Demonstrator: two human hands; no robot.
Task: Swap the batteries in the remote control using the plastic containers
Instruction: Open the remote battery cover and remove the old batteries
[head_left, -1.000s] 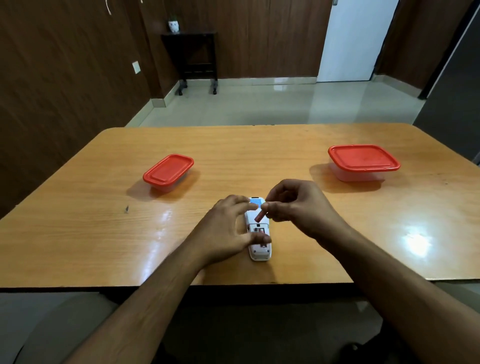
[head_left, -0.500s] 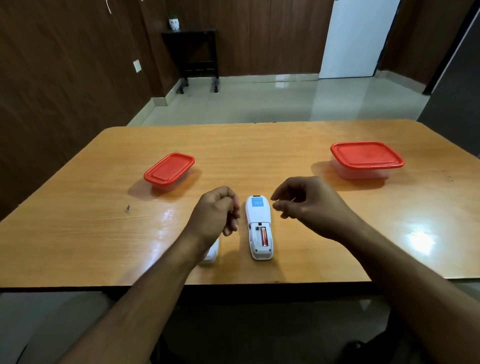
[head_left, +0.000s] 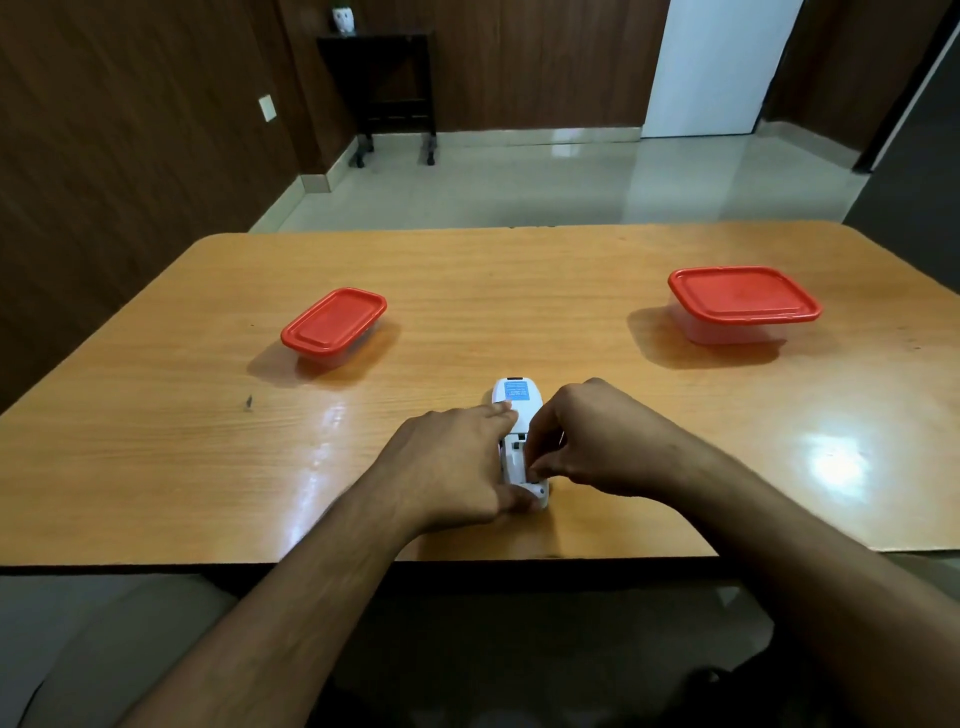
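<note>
A person's two bare hands work over a white remote control (head_left: 519, 410) that lies face down near the front edge of a wooden table (head_left: 467, 291), its blue label at the far end and its battery compartment open toward the near end. The left hand (head_left: 452, 467) lies along the remote's left side, fingers stretched forward with the fingertips resting beside the blue label and the thumb pressed against the near end of the casing, bracing it on the tabletop. The right hand (head_left: 597, 441) curls in from the right, its fingers bent down into the open compartment; the fingertips are drawn together there, though whether they pinch a battery or only press into the slot cannot be told, since the hand hides that spot. Two clear plastic containers with red lids stand farther back on the table, well apart from each other and from the remote: the smaller container (head_left: 335, 325) to the left, set at an angle, and the larger container (head_left: 743, 304) to the right. Both lids are on. Beyond the table, a glossy tiled floor runs to wood-panelled walls, where a dark side table (head_left: 384, 67) stands near a white door (head_left: 722, 62).
</note>
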